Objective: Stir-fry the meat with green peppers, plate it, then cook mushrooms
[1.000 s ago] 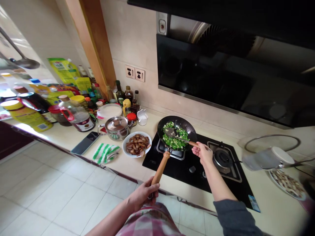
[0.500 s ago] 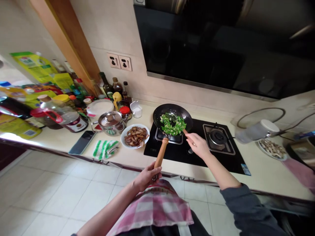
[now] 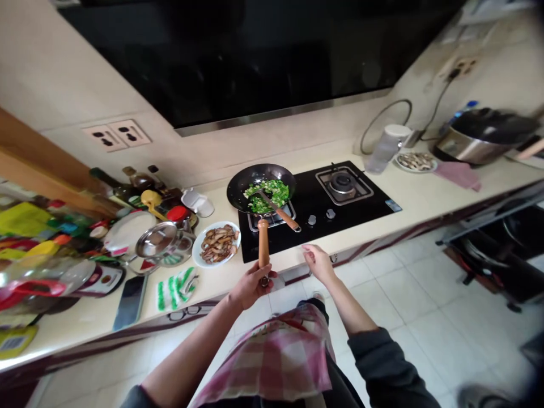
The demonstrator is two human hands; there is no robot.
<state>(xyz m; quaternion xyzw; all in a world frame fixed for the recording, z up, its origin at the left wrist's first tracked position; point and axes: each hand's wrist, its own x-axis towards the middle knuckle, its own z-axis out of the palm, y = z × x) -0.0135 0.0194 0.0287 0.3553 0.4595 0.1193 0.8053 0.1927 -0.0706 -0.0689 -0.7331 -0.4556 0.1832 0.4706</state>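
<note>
My left hand (image 3: pixel 254 281) is wrapped round the wooden handle of a dark wok (image 3: pixel 238 182), which sits on the left burner. Chopped green vegetables (image 3: pixel 277 194) with pale bits lie inside it. A spatula (image 3: pixel 287 218) leans in the wok, its head among the greens and its wooden handle over the near rim. My right hand (image 3: pixel 318 262) hovers at the counter's front edge, fingers curled in, with nothing visible in them. Nearest to it are the spatula's handle end and two stove knobs (image 3: pixel 321 217).
Left of the stove (image 3: pixel 361 195) stand a white bowl of brown cooked slices (image 3: pixel 218 245), a lidded steel pot (image 3: pixel 164 246), a green-striped cloth (image 3: pixel 176 288) and a phone (image 3: pixel 130 303). To the right are a water jug (image 3: pixel 386 148), a plate of sliced food (image 3: pixel 415 162) and a large cooker (image 3: pixel 480 139).
My right hand has let go of the spatula and drawn back toward the counter edge. The spatula now rests in the wok. The view has turned right; my left hand keeps its hold.
</note>
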